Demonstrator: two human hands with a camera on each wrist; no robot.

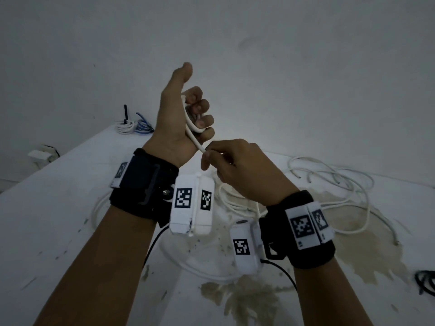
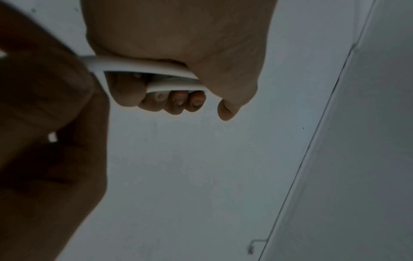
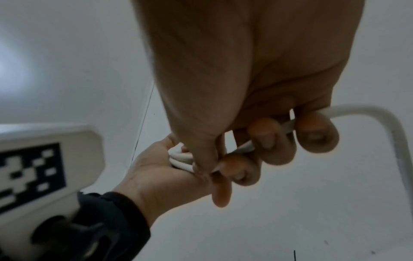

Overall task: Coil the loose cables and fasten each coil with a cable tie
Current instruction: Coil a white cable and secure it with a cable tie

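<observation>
A stained, scuffed white table [image 1: 58, 208] spreads beneath both raised hands, with loose white cable [image 1: 334, 182] tangled below the right wrist. Beyond the left hand [image 1: 175, 123] sit two finished coils [image 1: 135, 127], white and blue. That hand's fingers curl round smooth, round white cable loops [image 1: 190, 124], thumb up. The right hand [image 1: 237, 168] pinches the strand just below. Wristbands carry black-and-white square markers [image 1: 183, 198].

Dim grey light up top, a bare scuffed wall [image 1: 282, 55] filling the upper frame, and a white table [image 1: 58, 208] below, brown-stained [image 1: 353, 250] at lower right.
</observation>
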